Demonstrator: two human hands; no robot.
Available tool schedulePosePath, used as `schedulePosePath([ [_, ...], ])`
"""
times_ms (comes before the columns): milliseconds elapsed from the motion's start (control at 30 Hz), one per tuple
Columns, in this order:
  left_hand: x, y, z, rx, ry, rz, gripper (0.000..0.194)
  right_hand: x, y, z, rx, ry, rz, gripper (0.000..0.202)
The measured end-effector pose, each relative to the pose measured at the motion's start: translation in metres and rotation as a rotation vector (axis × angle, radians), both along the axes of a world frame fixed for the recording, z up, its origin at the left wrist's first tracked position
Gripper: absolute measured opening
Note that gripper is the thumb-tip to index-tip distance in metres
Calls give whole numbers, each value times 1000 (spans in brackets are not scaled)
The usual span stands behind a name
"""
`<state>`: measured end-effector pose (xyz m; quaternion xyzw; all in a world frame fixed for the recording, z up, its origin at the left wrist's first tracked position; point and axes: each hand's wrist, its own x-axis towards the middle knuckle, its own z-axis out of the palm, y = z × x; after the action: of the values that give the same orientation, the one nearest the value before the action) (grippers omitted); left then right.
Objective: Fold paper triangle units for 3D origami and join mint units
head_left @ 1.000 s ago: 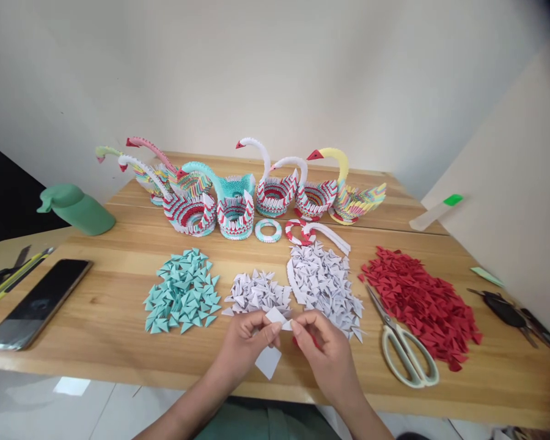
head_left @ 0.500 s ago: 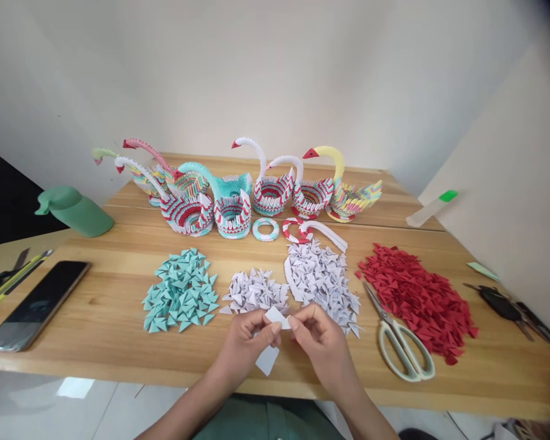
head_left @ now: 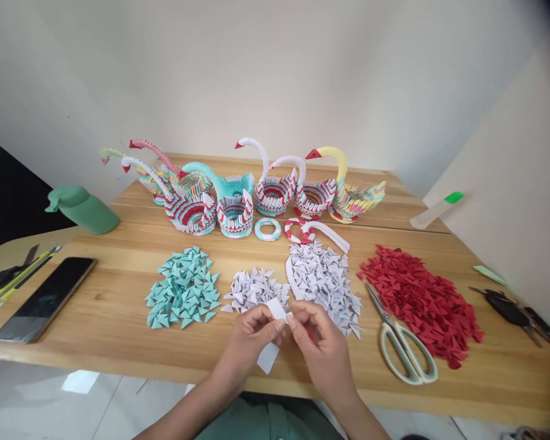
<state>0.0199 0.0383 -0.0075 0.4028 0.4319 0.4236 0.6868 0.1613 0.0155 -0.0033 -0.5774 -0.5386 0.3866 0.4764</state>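
Note:
A small white paper piece (head_left: 268,359) is held between my two hands, partly folded, with one end sticking up and another hanging below the fingers. My left hand (head_left: 250,342) is closed on it, thumb over the middle. Thumb and fingertips of my right hand (head_left: 323,345) pinch its right edge. Something red shows behind the right fingers, mostly hidden. Just beyond the hands lie a small pile of white folded paper triangles (head_left: 256,287) and a larger white pile (head_left: 323,284).
Teal triangles (head_left: 183,290) lie left; red triangles (head_left: 426,299) and scissors (head_left: 407,351) lie right. Several paper swans (head_left: 236,211) stand behind two paper rings (head_left: 267,229). A phone (head_left: 46,298) and green bottle (head_left: 85,211) are at left, keys (head_left: 506,307) at far right.
The right fingertips have drawn in closer to the left hand, and the paper's right edge now shows less between them. The view has shifted slightly; the piles and swans stay put.

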Motion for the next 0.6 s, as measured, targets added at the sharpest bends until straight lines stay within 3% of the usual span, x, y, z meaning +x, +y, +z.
schedulePosePath([
  [67,-3,1,2,-28,-27,-14,31,3,0,2,-44,45,39,26],
  [167,-8,5,7,1,54,-144,27,10,2,9,-117,118,142,35],
  [267,-11,8,11,120,178,-263,22,15,5,15,-146,56,187,24],
  [333,-11,9,10,118,174,-233,22,15,5,17,-116,4,135,17],
  [433,-8,8,8,6,93,-136,29,10,5,17,-73,15,23,22],
  [600,-7,7,11,-22,112,-101,34,7,3,16,-96,15,25,25],
])
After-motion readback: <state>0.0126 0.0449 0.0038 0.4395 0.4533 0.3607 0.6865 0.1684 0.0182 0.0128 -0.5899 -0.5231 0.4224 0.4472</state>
